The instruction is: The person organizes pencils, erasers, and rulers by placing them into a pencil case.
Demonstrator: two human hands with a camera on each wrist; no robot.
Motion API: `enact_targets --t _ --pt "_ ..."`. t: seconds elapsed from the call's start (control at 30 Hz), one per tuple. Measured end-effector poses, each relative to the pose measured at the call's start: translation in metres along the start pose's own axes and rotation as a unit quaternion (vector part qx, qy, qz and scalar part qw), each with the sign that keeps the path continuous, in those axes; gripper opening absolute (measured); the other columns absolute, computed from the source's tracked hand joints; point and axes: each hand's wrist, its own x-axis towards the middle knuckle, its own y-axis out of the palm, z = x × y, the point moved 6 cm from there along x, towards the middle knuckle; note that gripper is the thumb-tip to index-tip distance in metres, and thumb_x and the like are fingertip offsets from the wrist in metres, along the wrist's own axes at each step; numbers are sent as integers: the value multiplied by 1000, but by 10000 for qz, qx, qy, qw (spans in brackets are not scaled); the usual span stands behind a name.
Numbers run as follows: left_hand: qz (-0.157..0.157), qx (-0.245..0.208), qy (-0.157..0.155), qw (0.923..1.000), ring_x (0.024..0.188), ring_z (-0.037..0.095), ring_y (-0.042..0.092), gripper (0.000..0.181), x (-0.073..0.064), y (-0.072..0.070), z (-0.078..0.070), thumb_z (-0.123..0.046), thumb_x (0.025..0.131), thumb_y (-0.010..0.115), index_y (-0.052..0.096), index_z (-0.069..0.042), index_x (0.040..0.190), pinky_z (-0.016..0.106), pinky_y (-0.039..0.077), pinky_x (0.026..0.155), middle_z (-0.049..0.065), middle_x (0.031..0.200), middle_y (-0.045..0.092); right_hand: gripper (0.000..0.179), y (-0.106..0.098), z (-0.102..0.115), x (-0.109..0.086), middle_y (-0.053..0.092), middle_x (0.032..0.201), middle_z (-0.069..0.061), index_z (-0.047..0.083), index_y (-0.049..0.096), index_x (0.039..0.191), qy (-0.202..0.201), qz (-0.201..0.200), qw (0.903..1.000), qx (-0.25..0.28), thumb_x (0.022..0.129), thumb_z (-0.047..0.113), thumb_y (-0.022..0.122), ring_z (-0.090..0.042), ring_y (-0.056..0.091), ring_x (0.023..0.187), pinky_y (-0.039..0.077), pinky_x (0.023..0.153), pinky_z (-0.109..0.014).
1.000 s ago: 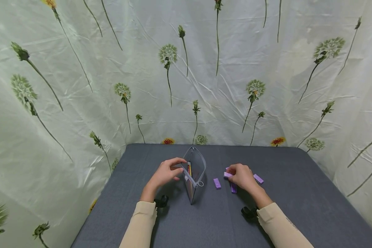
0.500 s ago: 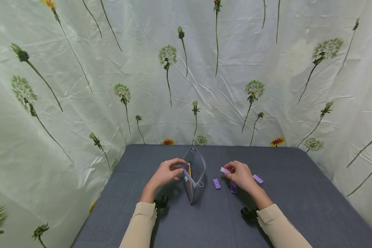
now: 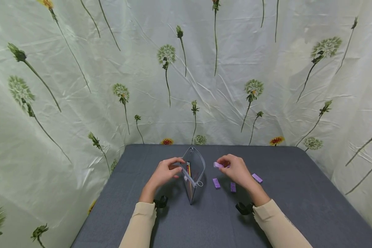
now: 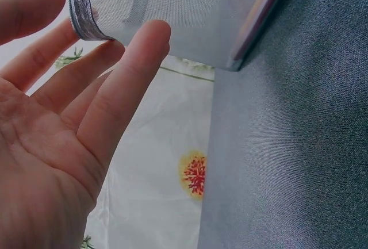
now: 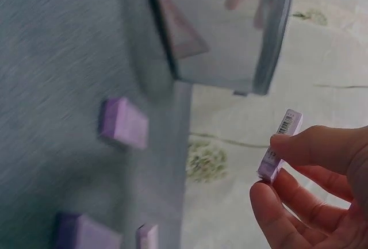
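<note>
A grey see-through mesh zip pouch (image 3: 199,161) stands upright on the table, its mouth gaping; slim yellow and red sticks (image 3: 189,168) show inside. My left hand (image 3: 165,172) touches the pouch's left rim with fairly straight fingers; the left wrist view shows one fingertip at the zip edge (image 4: 85,7). Right of the pouch, my right hand (image 3: 236,169) pinches a small purple block with a barcode (image 5: 290,121) between thumb and fingers, raised above the table. Three similar purple blocks lie below and beside that hand: one left (image 3: 216,183), one middle (image 3: 233,187), one right (image 3: 257,178).
The dark grey cloth-covered table (image 3: 117,213) ends at a back edge against a pale curtain (image 3: 142,69) printed with dandelions. A zip pull ring (image 3: 199,184) hangs at the pouch's near end. Black straps (image 3: 244,208) sit on both wrists.
My right hand has lifted the purple block off the table and carried it left and away from me, closer to the pouch. My left hand stays at the pouch rim.
</note>
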Motion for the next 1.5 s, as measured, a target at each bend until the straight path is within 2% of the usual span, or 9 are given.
enact_targets --t 0.07,0.3,0.63,0.9,1.13,1.4,1.5 --pt "8 2 -25 10000 113 37 65 25 -1 0 -5 -1 98 62 67 -4 122 57 57 79 21 146 51 19 -1 8 2 65 93 5 18 76 100 38 45 10000 62 85 8 80 -15 66 85 55 73 -36" --pt "-71 -29 -80 9999 115 35 65 24 9 -2 25 -5 99 63 67 -8 123 55 58 79 18 151 46 21 1 34 12 68 95 5 19 76 102 -101 30 9992 375 85 7 80 -14 68 86 56 74 -37" --pt "-129 -50 125 9998 109 28 69 10 11 -3 25 -8 98 66 69 -9 108 43 60 73 14 148 51 21 17 64 26 69 95 5 17 75 103 -213 365 9968 675 85 8 81 -13 67 88 57 78 -34" --pt "-154 -219 34 9996 111 30 68 6 10 -6 24 -12 99 66 71 -12 102 45 59 80 5 146 55 19 38 70 32 69 90 7 17 75 99 -151 758 9952 602 84 7 82 -10 67 83 56 74 -32" --pt "-165 -197 10 9997 110 26 68 6 10 -7 26 -11 98 66 72 -11 99 45 59 82 6 145 55 18 51 72 36 68 83 9 16 75 93 -384 938 9944 311 82 4 81 -7 63 75 54 69 -30" --pt "-132 -184 24 9997 113 33 67 6 9 -8 26 -12 98 66 72 -9 99 41 59 81 6 146 55 19 57 70 34 67 78 10 17 75 89 -295 1167 9927 112 80 3 82 -7 62 71 53 66 -30" --pt "-144 -194 6 9997 113 35 66 6 9 -8 26 -12 98 66 72 -8 98 41 59 80 6 146 55 19 58 70 35 67 79 10 17 75 89 -391 1165 9924 -10 79 3 82 -6 61 71 53 66 -30"
